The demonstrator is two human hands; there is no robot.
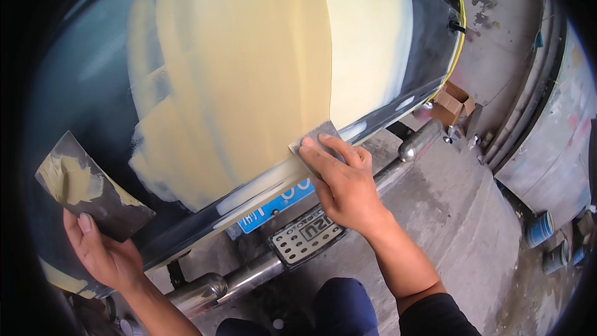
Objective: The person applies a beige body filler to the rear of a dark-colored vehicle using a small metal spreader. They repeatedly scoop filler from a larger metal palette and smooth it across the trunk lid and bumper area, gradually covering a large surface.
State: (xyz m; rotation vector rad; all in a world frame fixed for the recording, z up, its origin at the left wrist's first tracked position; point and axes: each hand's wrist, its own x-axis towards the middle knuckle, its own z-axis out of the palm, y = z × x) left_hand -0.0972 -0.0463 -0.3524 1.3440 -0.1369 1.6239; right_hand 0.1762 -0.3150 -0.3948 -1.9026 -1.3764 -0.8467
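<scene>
My right hand point(342, 186) grips a flat grey spreader point(324, 129) and presses it on the cream filler coat point(236, 68) at the lower edge of a dark vehicle panel point(81, 87). My left hand point(106, 255) holds a second flat plate point(124, 214) by its lower edge at the left, with a blob of cream filler on its upper part. The panel's filler is paler toward the right. Below the panel are a blue number plate point(261, 210), a perforated step plate point(298, 242) and a chrome bar point(255, 277).
A cardboard box point(448, 106) and yellow tape point(461, 31) are by the panel's right side. A paint-stained grey sheet point(544, 149) leans at the right, with cans point(538, 230) below it. My knees point(345, 305) show at the bottom, above grey concrete floor point(448, 224).
</scene>
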